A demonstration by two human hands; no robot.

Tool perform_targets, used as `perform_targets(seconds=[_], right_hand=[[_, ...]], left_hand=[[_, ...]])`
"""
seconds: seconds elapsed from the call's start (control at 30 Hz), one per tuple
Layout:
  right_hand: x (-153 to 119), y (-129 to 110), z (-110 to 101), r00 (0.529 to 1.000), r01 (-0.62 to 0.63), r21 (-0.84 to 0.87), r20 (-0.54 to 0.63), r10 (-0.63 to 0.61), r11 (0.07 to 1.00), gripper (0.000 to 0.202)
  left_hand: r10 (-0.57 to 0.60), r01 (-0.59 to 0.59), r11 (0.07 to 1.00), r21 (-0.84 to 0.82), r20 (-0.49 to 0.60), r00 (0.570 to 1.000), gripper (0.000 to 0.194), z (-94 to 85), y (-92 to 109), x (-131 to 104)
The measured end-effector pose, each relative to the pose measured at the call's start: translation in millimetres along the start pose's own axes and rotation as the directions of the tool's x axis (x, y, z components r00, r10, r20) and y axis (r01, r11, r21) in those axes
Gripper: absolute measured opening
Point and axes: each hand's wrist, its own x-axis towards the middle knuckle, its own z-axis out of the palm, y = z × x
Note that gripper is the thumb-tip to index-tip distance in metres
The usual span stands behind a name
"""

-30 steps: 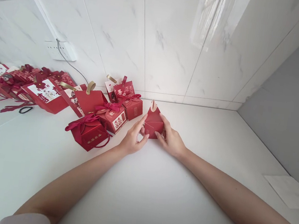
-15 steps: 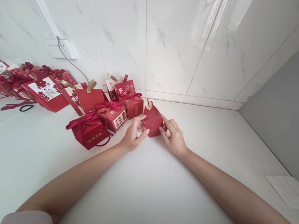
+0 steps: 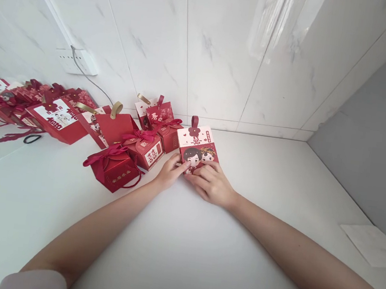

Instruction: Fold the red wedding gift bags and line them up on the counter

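Note:
A small red and white gift box stands near the wall, printed with a cartoon couple and topped by a dark red loop handle. My left hand grips its lower left side, thumb across the front. Bent fingers of my right hand hold the lower right front and cover part of the picture. Just left of my left hand is a red box with a white label and a ribbon bow.
More red gift boxes stand to the left, including a ribbon-tied box and a tall one with a tan loop. A black ring lies farther left. White sheet at right; socket with cable on the tiled wall.
The box between my hands has gone from a plain red side to its printed front facing me, with the loop handle up. My right hand has moved left and down across its front.

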Motion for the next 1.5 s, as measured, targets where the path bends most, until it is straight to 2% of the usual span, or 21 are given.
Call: perform_targets(seconds=[0.07, 0.1, 0.17, 0.2, 0.27, 0.37, 0.43, 0.47, 0.53, 0.6, 0.7, 0.8, 0.9, 0.97, 1.2, 1.33, 1.5], right_hand=[[2.4, -2.5, -1.9, 0.984, -0.122, 0.042, -0.126, 0.127, 0.992, 0.035], [3.5, -2.2, -3.2, 0.953, -0.209, 0.084, -0.208, 0.222, 0.974, 0.036], [4.9, 1.7, -5.1, 0.853, -0.357, 0.213, -0.324, 0.41, 0.91, 0.041], [5.0, 5.0, -5.2, 0.799, -0.409, 0.287, -0.345, 0.492, 0.866, 0.043], [4.0, 12.8, -2.9, 0.703, -0.477, 0.435, -0.332, 0.629, 0.763, 0.043], [1.4, 23.8, 4.0, 0.561, -0.534, 0.624, -0.244, 0.791, 0.571, 0.042], [0.1, 29.5, 7.9, 0.5, -0.547, 0.705, -0.156, 0.852, 0.45, 0.04], [-0.3, 31.8, 9.0, 0.495, -0.552, 0.731, -0.101, 0.863, 0.402, 0.038], [-0.7, 35.0, 9.7, 0.526, -0.558, 0.749, -0.013, 0.85, 0.357, 0.033], [-0.7, 35.8, 8.9, 0.57, -0.556, 0.73, -0.013, 0.821, 0.397, 0.034], [-0.6, 32.1, 6.8, 0.636, -0.515, 0.712, -0.056, 0.77, 0.477, 0.034], [-0.5, 25.6, 6.0, 0.713, -0.471, 0.785, 0.07, 0.697, 0.403, 0.031], [-0.8, 23.0, 8.5, 0.751, -0.458, 0.822, 0.156, 0.641, 0.338, 0.029], [-1.0, 25.1, 11.7, 0.753, -0.451, 0.833, 0.163, 0.637, 0.32, 0.034], [1.5, 34.8, 17.1, 0.692, -0.436, 0.869, 0.157, 0.704, 0.235, 0.04], [1.8, 34.0, 16.4, 0.688, -0.426, 0.884, 0.177, 0.704, 0.194, 0.039], [2.0, 34.6, 15.7, 0.688, -0.431, 0.881, 0.18, 0.703, 0.195, 0.042]], left_hand=[[0.035, -0.036, 0.999, 0.023, 0.031, 0.999, 0.036, -3.1, 1.1, 2.4], [0.05, -0.052, 0.998, 0.032, 0.054, 0.997, 0.036, -5.6, 1.1, 3.6], [0.049, -0.053, 0.998, 0.036, 0.107, 0.993, 0.036, -12.1, 0.1, 6.0], [0.037, -0.042, 0.998, 0.037, 0.14, 0.989, 0.033, -15.6, -0.7, 7.2], [0.017, -0.027, 0.999, 0.047, 0.2, 0.98, 0.026, -22.1, -2.5, 9.4], [0.025, -0.044, 0.996, 0.075, 0.237, 0.971, 0.024, -27.8, -5.8, 11.7], [0.026, -0.044, 0.996, 0.073, 0.228, 0.973, 0.025, -28.7, -8.5, 12.2], [0.028, -0.046, 0.996, 0.077, 0.219, 0.975, 0.026, -28.5, -9.9, 12.2], [0.037, -0.055, 0.994, 0.09, 0.193, 0.981, 0.031, -27.7, -11.8, 11.8], [0.033, -0.043, 0.997, 0.058, 0.152, 0.988, 0.037, -26.7, -12.0, 11.4], [-0.009, 0.016, 0.996, -0.082, 0.084, 0.996, 0.043, -25.7, -9.3, 11.0], [-0.034, 0.035, 0.989, -0.144, 0.01, 0.999, 0.043, -25.4, -7.3, 11.3], [-0.053, 0.046, 0.988, -0.147, -0.049, 0.997, 0.041, -25.5, -8.7, 12.2], [-0.078, 0.07, 0.987, -0.145, -0.052, 0.996, 0.039, -25.6, -10.3, 12.8], [-0.101, 0.1, 0.985, -0.141, -0.002, 0.995, 0.035, -25.7, -9.4, 13.5], [-0.105, 0.108, 0.981, -0.164, 0.026, 0.994, 0.033, -27.2, -9.6, 14.3], [-0.122, 0.129, 0.976, -0.177, 0.046, 0.991, 0.034, -29.8, -12.5, 16.8]])
